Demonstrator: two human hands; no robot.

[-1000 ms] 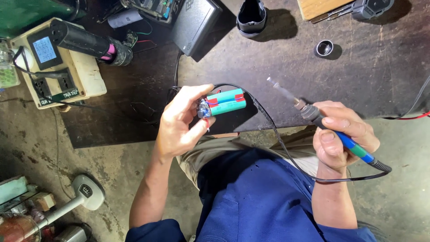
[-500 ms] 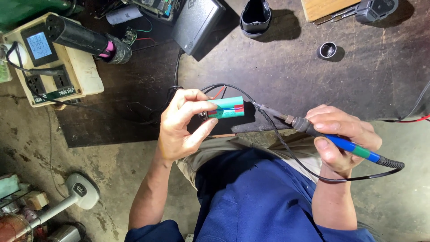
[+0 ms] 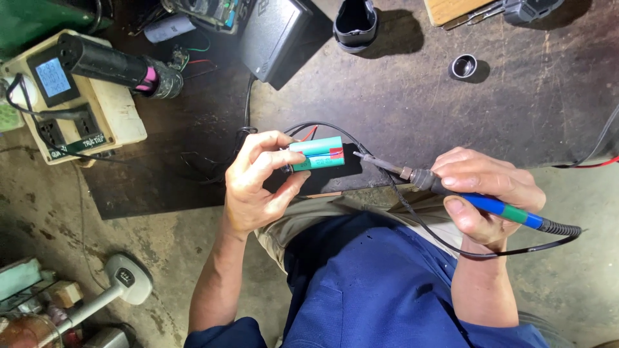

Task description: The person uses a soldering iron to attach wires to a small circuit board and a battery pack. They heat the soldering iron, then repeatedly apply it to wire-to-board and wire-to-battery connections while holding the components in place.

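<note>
My left hand [image 3: 255,183] grips a small teal battery pack [image 3: 317,153] with red tape and thin red and black wires, held above the near edge of a dark workbench [image 3: 412,96]. My right hand [image 3: 485,193] holds a soldering iron [image 3: 451,187] by its blue and green handle. The iron's metal tip points left and sits just right of the pack's end, close to touching it. A black cable loops from the iron's handle under my right wrist and across my lap.
A cream power box with a small screen and sockets [image 3: 71,103] stands at the left, with a black cylindrical tool [image 3: 116,64] lying across it. A black case [image 3: 274,35], a black holder [image 3: 354,22] and a small metal ring [image 3: 463,66] lie on the bench.
My right hand has swung the soldering iron down and left, from a raised, tilted pose to nearly level with its tip beside the battery pack. My left hand kept its hold on the pack.
</note>
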